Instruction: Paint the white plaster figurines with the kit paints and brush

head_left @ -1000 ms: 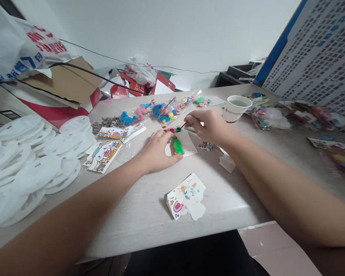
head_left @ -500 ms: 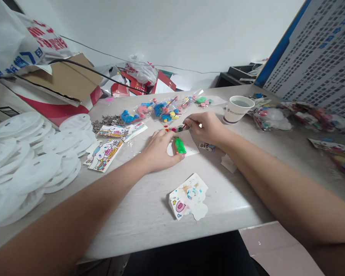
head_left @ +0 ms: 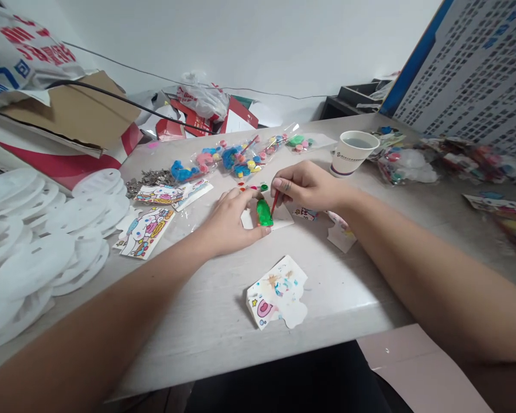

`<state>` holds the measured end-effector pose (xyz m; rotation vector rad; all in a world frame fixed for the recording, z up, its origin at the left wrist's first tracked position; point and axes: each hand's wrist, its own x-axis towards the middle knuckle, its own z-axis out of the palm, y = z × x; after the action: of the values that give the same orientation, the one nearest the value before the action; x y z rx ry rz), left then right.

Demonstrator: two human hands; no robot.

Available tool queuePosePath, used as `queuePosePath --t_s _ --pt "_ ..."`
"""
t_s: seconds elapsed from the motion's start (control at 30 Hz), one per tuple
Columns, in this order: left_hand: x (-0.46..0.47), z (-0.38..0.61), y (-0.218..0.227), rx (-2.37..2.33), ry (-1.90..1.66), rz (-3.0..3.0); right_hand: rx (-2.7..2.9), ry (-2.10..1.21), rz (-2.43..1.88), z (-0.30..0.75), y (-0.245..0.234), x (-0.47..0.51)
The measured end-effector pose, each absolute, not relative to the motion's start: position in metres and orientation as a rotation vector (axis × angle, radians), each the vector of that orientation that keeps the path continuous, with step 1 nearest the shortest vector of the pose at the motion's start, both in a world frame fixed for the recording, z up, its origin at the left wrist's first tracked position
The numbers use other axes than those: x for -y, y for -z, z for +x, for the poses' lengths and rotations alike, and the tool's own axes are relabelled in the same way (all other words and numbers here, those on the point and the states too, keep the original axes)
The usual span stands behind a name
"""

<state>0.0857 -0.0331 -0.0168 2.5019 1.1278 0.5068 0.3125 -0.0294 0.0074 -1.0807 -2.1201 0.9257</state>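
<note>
The left hand (head_left: pixel 230 221) pins the green figure (head_left: pixel 264 213) on its white card (head_left: pixel 282 218) at the middle of the table (head_left: pixel 206 321), thumb and fingers closed against it. The right hand (head_left: pixel 309 186) pinches a thin red brush (head_left: pixel 275 202), tip touching the figure's 3 o'clock edge. Paint could smear onto the left thumb just beside the tip, and a careless reach could tip the cup (head_left: pixel 351 152) at the right hand's 1 o'clock.
</note>
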Motion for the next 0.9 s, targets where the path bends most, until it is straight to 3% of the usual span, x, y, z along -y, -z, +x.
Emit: queuePosePath --t_s 0.5,0.67,0.9 --pt "0.0318 0.0831 0.0203 -1.095 -0.536 2.484 2.032 -0.944 -1.024 0.3115 -0.0050 0.0291" --pt "0.0321 0.0826 0.0196 -1.061 -0.570 2.460 1.897 -0.698 -1.063 0.3127 -0.0014 0.0250" --pt "0.0308 0.0820 0.0201 -1.040 -0.598 2.402 1.905 -0.813 -1.004 0.3136 -0.0058 0.0269"
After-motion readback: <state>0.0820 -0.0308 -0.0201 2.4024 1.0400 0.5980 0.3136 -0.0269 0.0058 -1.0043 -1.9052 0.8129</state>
